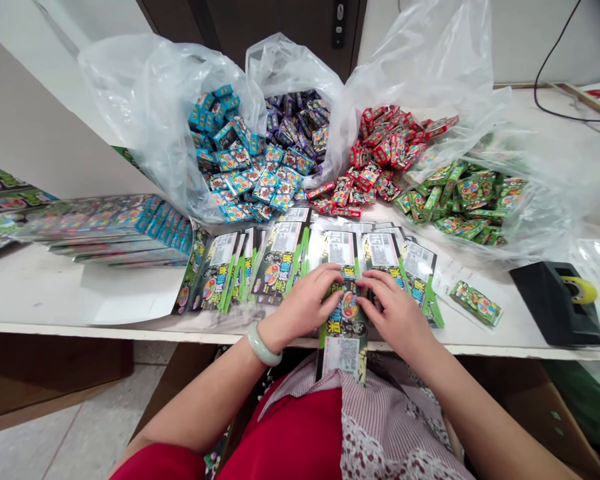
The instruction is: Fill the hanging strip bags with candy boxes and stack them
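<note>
Both my hands rest on a green-edged printed display card [344, 350] that hangs over the table's front edge. My left hand [300, 305], with a pale green bangle [263, 344] on its wrist, grips the card's upper left side. My right hand [393, 313] grips the upper right side, its fingertips close to those of my left hand. Behind my hands, a row of similar cards [280, 263] lies overlapping on the white table [80, 293]. A single green packet [476, 303] lies to the right of the row.
Open plastic bags hold small blue [230, 150], purple [295, 127], red [380, 147] and green [465, 193] boxes at the table's back. A stack of cards [115, 227] lies left. A black tape dispenser [555, 303] stands right.
</note>
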Motion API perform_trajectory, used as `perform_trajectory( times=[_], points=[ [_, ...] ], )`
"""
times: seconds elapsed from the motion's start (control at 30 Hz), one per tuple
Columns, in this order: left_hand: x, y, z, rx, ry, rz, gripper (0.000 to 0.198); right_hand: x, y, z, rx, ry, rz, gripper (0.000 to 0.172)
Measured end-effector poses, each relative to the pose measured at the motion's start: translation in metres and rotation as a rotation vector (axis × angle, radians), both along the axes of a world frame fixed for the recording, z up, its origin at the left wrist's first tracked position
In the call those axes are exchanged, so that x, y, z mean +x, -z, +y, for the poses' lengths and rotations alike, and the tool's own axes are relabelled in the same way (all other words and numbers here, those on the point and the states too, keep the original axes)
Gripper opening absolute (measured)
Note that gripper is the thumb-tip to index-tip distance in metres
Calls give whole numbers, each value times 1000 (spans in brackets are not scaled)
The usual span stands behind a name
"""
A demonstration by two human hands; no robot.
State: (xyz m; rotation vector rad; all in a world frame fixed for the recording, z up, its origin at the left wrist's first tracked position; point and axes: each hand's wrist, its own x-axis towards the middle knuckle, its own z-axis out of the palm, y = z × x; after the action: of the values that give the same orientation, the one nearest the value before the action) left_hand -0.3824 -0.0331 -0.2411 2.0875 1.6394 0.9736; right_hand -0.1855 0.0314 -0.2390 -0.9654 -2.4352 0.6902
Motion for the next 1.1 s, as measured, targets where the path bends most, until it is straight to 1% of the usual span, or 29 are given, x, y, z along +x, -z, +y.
perform_trajectory(
  times=[0.17,0.33,0.43,0.7,0.8,0.87,0.93,1.0,1.1],
  points=[
    [1,1,0,6,1,1,19,-1,-2,1,-23,-1,3,23],
    [1,2,-1,-5,6,-18,19,0,-3,3,-44,-5,0,17],
    [2,1,0,-31,-9,-23,19,-1,-3,4,-51,-18,3,20],
    [4,-9,5,-175,-37,-23,22,-2,-5,7,-35,-50,25,21],
    [7,-12,4,-154,-35,10,20,-2,-8,7,-26,-63,18,22],
    [8,-13,4,-141,-30,27,19,-2,-11,6,-46,-75,22,20],
    [9,-13,4,-153,-17,31,14,-2,-12,6,-80,-79,39,18],
    [9,-12,4,-168,-7,27,9,-2,-11,7,-97,-72,63,17],
    [8,-11,4,-158,-22,-39,12,0,-4,10,-114,-33,114,18]
  ],
)
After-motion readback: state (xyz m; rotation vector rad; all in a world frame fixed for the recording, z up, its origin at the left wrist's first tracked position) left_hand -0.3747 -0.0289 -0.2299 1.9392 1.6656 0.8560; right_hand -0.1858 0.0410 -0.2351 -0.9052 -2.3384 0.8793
